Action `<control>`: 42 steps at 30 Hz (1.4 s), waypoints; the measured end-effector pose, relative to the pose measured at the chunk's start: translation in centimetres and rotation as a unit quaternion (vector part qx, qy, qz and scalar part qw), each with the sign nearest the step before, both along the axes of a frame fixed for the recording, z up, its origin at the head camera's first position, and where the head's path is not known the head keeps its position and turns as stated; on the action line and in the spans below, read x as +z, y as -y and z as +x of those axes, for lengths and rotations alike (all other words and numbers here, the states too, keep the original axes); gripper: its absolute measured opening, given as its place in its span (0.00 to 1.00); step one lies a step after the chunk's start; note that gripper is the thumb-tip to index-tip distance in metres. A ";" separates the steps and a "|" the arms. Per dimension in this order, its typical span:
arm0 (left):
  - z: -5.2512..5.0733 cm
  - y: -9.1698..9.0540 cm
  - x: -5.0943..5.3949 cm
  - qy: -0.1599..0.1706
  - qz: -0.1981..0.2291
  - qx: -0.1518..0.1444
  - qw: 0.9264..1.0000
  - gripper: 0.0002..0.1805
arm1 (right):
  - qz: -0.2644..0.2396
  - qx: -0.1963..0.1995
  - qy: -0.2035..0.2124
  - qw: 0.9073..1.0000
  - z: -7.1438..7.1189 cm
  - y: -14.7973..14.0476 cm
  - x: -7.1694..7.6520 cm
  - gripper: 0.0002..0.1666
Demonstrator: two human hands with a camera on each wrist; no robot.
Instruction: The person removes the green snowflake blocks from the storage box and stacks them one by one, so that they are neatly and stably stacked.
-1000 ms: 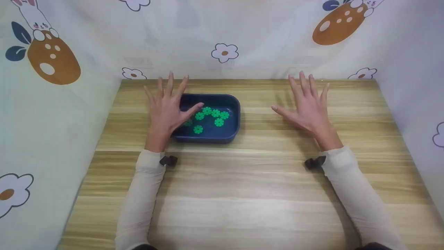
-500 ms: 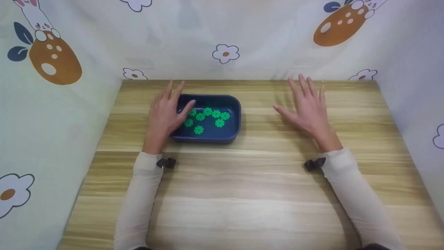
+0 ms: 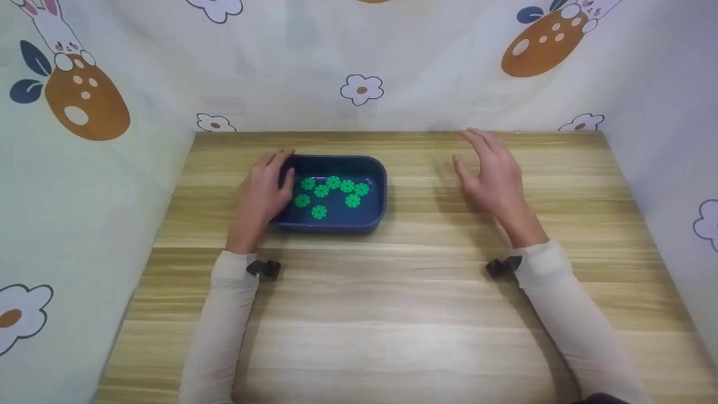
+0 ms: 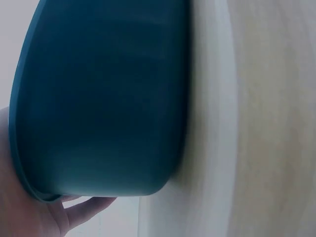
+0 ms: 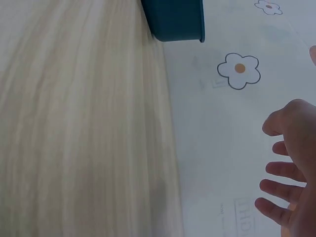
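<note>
A dark blue tray [image 3: 339, 216] holds several small green flower-shaped pieces [image 3: 319, 212]. My left hand [image 3: 261, 193] grips the tray's left side, with the thumb over the rim on the inner side and the fingers bent around the far left corner. In the left wrist view, the tray's outer wall [image 4: 98, 98] fills much of the picture, and part of the hand [image 4: 29, 212] shows behind its rim. To the right of the tray, apart from it, my right hand [image 3: 496, 179] hangs above the table with relaxed, slightly bent fingers, holding nothing.
The wooden table [image 3: 381, 303] meets a patterned cloth wall [image 3: 415, 73] behind the tray, and more cloth stands along the left and right sides. In the right wrist view, a corner of the tray [image 5: 177, 19] appears at the top.
The left hand's spread fingers and thumb have closed onto the tray's left side. The right hand's fingers have drawn closer together and bent a little. The tray has stayed about where it was.
</note>
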State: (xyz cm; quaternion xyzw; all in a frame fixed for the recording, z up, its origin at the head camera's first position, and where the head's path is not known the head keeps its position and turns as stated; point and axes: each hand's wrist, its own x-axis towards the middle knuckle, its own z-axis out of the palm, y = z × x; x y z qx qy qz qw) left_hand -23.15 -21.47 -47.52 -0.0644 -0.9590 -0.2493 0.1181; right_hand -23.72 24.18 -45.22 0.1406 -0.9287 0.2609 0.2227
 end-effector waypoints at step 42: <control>0.1 0.1 0.0 0.036 0.047 0.003 0.998 0.39 | 0.056 0.235 0.065 0.968 1.5 14.6 0.4 0.19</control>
